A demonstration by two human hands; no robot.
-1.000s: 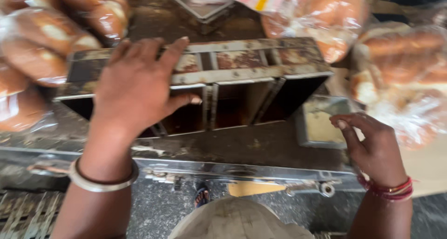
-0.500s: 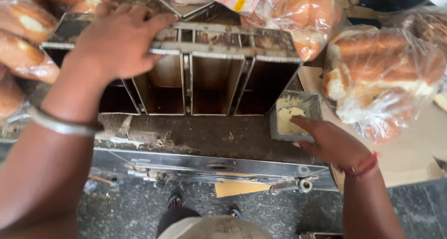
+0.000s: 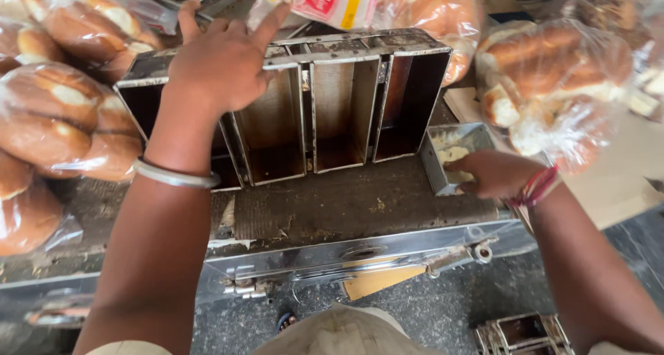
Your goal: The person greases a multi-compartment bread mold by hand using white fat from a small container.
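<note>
Pans (image 3: 311, 113) strapped in a row were tipped more upright at 12 o'clock, clamped by left hand (image 3: 221, 61) | right hand (image 3: 491, 174) was moved to 3 o'clock, fingers dipped into small grease tin (image 3: 453, 154), curled loosely | bagged loaves (image 3: 62, 113) were stacked at 9 o'clock.

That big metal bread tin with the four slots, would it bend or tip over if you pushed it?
Probably not bend: the bread tin looks like rigid joined metal. It seems tilted up on its side, steadied by the left hand, so letting go might tip it. Its greasy-looking walls could be slippery.
</note>
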